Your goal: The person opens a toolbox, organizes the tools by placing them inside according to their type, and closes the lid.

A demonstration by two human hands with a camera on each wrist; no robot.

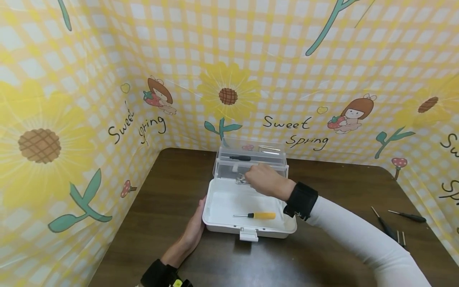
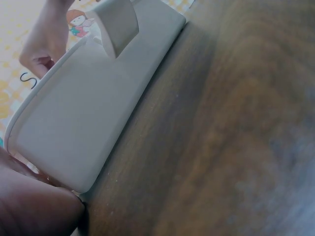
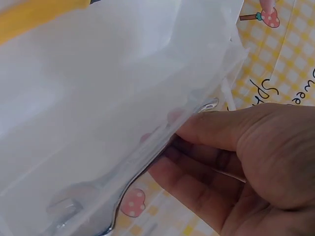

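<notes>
"What's the right hand (image 1: 267, 180) got?"

"A silver wrench (image 1: 240, 180), pinched between thumb and fingers. It's at the far side of the white toolbox (image 1: 226, 199), close by the raised clear trays (image 1: 224, 172); whether it touches them, I can't tell."

"And the left hand (image 1: 193, 224)?"

"Fingers extended, lying against the box's left wall (the left wrist camera catches little more than part of it, at the near corner)."

"Anything inside the box?"

"A yellow-handled screwdriver (image 1: 263, 215), lying crosswise toward the near side, its handle to the right. The latch (image 1: 248, 234) sticks out from the near wall."

"The trays?"

"A dark-handled tool (image 1: 240, 158) lies in one, and some thin metal pieces (image 1: 269, 150) are at the far right."

"What about the table (image 1: 165, 199)?"

"Well off to the right lie two black-handled tools, one farther right (image 1: 412, 217), the other partly beyond the white sleeve (image 1: 344, 223)."
</notes>
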